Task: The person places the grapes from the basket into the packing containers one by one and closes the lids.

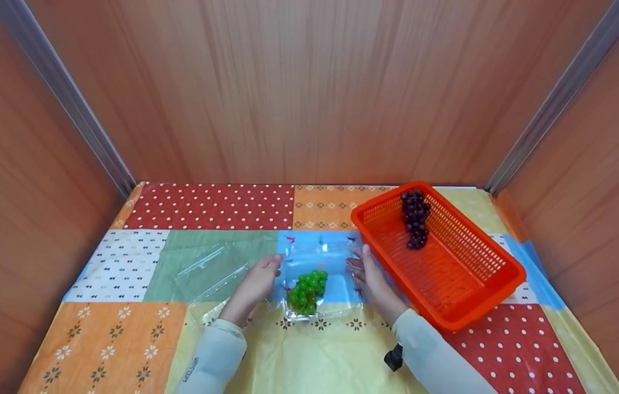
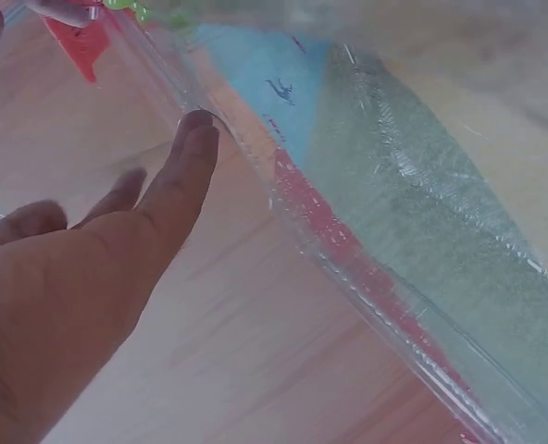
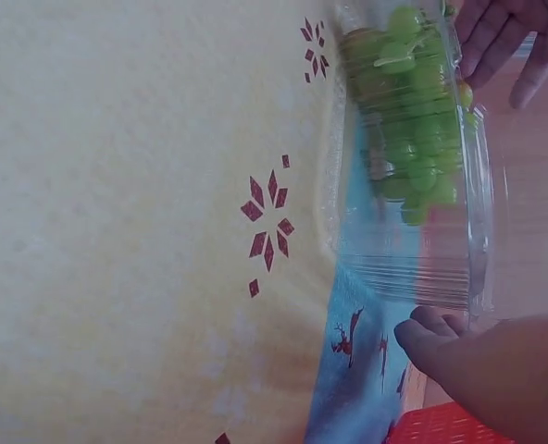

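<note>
Fingers outstretched, nothing gripped, the left hand [image 1: 257,282] is poised by the clear box's [image 1: 339,295] left edge; the right hand [image 1: 374,284], fingers loosely spread and unfilled, is held beside its right wall, contact unclear. The box is apparently being positioned; light, even pressure on both sides is called for next. Inside, green grapes [image 1: 307,291] are cradled near left; rightward, dark grapes [image 1: 416,219] are held in the orange basket's [image 1: 446,273] far end.

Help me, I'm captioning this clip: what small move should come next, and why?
Probably move the right hand toward the dark grapes: they lie in the orange basket beside it, while the clear container holds the green grapes with visible space to spare.
</note>
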A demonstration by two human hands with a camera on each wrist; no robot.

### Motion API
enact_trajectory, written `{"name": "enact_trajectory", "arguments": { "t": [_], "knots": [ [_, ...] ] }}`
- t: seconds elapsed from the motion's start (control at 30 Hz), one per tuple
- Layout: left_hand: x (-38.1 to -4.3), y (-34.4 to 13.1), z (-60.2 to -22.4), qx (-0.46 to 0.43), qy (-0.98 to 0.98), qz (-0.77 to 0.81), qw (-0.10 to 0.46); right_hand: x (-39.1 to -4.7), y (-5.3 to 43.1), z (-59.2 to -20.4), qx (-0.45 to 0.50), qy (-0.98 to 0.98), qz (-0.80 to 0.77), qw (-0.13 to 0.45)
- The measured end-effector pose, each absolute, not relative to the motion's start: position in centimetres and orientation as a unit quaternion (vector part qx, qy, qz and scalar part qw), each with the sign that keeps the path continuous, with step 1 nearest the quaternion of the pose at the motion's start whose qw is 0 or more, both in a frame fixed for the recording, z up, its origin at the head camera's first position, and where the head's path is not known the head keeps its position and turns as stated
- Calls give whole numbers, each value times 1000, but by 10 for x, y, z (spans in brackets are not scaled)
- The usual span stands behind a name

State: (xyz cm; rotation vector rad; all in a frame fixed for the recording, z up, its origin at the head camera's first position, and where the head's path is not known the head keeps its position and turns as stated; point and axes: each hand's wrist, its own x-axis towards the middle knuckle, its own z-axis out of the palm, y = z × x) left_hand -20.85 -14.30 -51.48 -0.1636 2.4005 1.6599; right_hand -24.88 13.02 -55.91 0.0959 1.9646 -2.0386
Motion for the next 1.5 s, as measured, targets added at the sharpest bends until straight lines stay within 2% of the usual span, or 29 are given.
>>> {"name": "enact_trajectory", "arguments": {
  "t": [0.23,0.53,0.83,1.27,1.5],
  "knots": [
    [-195,-143,-516,-61,817,566,92,-241,136,-562,24,655,-732,187],
    [-182,-138,-518,-13,828,557,69,-238,140,-560,21,625,-753,206],
    [-181,-129,-527,-1,859,506,76,-237,144,-566,-12,586,-774,239],
    [-186,-117,-541,39,944,328,6,-242,145,-581,-6,577,-797,177],
    [-191,-122,-544,47,953,297,30,-239,151,-578,20,715,-685,138]
  ]
}}
